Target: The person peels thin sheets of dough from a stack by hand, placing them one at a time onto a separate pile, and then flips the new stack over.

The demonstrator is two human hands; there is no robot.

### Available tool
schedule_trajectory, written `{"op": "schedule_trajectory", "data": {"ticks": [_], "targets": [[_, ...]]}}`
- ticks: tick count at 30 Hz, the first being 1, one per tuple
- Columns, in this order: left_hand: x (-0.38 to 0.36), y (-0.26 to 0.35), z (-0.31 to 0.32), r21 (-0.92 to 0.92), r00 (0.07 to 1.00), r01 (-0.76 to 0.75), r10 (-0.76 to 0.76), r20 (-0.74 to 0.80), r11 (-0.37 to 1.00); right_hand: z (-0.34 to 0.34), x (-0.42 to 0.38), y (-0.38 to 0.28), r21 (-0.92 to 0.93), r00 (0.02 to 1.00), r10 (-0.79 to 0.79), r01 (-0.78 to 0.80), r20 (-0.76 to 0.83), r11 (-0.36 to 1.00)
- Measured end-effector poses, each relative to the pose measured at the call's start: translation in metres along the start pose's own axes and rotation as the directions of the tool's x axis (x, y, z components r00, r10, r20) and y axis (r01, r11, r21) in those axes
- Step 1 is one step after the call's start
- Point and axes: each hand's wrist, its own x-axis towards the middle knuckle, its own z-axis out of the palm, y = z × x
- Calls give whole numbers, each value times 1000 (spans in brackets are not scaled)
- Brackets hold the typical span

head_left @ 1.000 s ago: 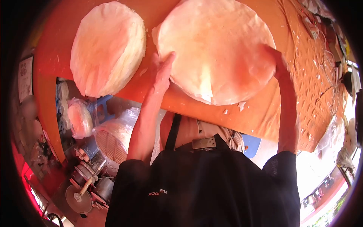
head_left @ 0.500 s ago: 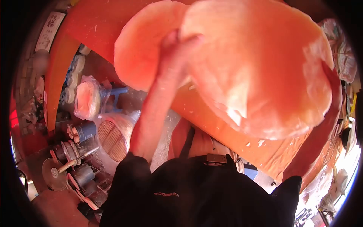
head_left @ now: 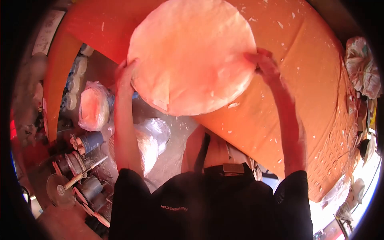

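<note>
A large, pale round flatbread (head_left: 192, 60) fills the upper middle of the view, overlapping the corner of the orange-covered table (head_left: 248, 124). My left hand (head_left: 127, 72) grips its left edge, thumb on the upper face and the other fingers mostly hidden. At the opposite edge, my right hand (head_left: 264, 62) has its thumb on top and its fingers curled by the rim. The lower edge looks uneven and slightly layered. Small pale flakes are scattered over the table cover around it.
Left of the table, a bagged round stack (head_left: 94, 106) stands beside another clear plastic bundle (head_left: 154, 140). Spools and a disc-ended tool (head_left: 62, 188) lie at the lower left. Crumpled clear plastic (head_left: 362, 68) lies by the right table edge.
The held flatbread has moved left, over where a second round lay, which no longer shows separately. Both hands moved left with it, baring the right side of the table.
</note>
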Motion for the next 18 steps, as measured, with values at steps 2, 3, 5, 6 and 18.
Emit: {"op": "schedule_trajectory", "data": {"ticks": [2, 3, 5, 6, 18], "targets": [[-27, 18, 14, 59, 989, -111, 116, -94, 992, -13, -30, -27, -339, 970, -73, -10, -232, 941], [-30, 20, 10, 264, 977, -51, 102, -185, 963, -18, -28, -18, -534, 916, -291, 106, -276, 839], [-21, 6, 2, -146, 998, 47, -42, 37, 988, -21, -6, -2, -299, 937, -213, 127, -277, 946], [-18, -1, -1, -334, 984, 133, -84, 159, 933, -20, -1, 6, -171, 946, -178, 134, -271, 976], [-50, -26, 33, -332, 991, 20, 25, 132, 943, 1, -32, 8, -117, 954, -298, 299, 21, 947]]}}
